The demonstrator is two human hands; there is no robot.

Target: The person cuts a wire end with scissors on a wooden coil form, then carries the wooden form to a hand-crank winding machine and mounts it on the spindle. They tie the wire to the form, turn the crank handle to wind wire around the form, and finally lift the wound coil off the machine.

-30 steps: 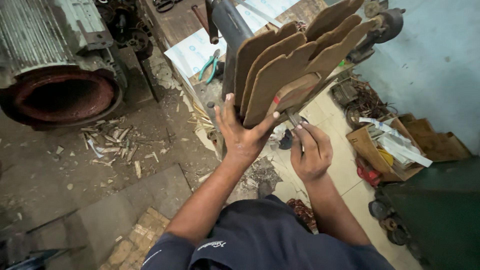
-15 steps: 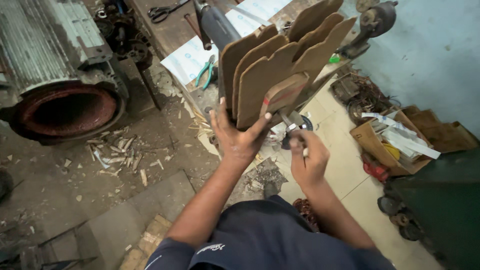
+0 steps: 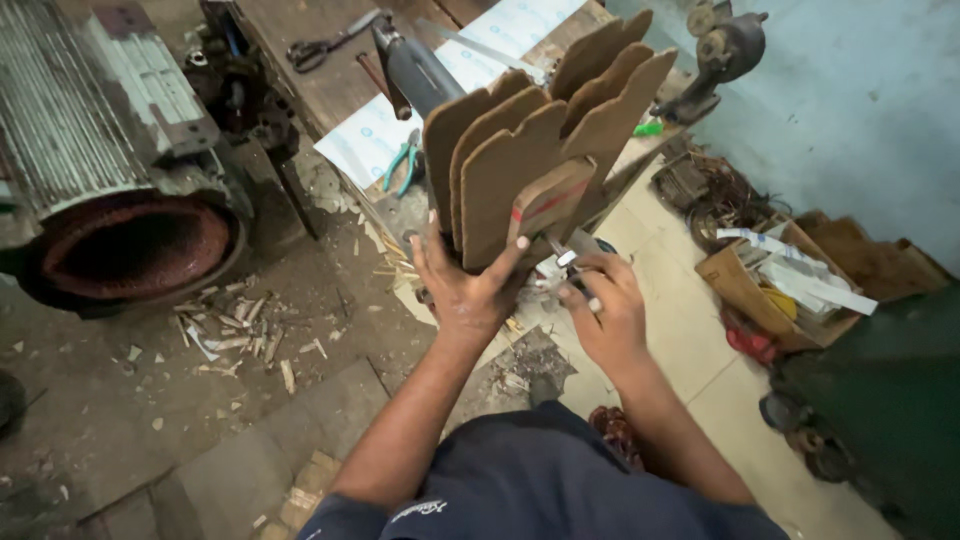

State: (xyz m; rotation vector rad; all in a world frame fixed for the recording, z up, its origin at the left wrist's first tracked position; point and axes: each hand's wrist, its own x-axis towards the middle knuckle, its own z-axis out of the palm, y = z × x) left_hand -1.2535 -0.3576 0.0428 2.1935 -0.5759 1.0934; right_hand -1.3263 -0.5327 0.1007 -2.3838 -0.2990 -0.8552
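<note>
Clearly we judge the fanned cardboard cut-outs (image 3: 520, 160) light, stiff yet bendable, so our left hand (image 3: 465, 290) grips their bunched lower ends while our right hand (image 3: 605, 310) pinches small scissors (image 3: 565, 262).

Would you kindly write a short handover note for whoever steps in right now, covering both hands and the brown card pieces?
Left hand: grips a fanned stack of brown card pieces from below, held upright above the bench edge.
Right hand: at the base of the stack, holding a small metal tool; what kind is unclear.
Nearby: workbench with scissors, green-handled pliers and white sheets; a large motor housing lies to the left, scraps on the floor.
Done: pieces are gathered in one hand.
Left: cannot be judged from this view.
</note>
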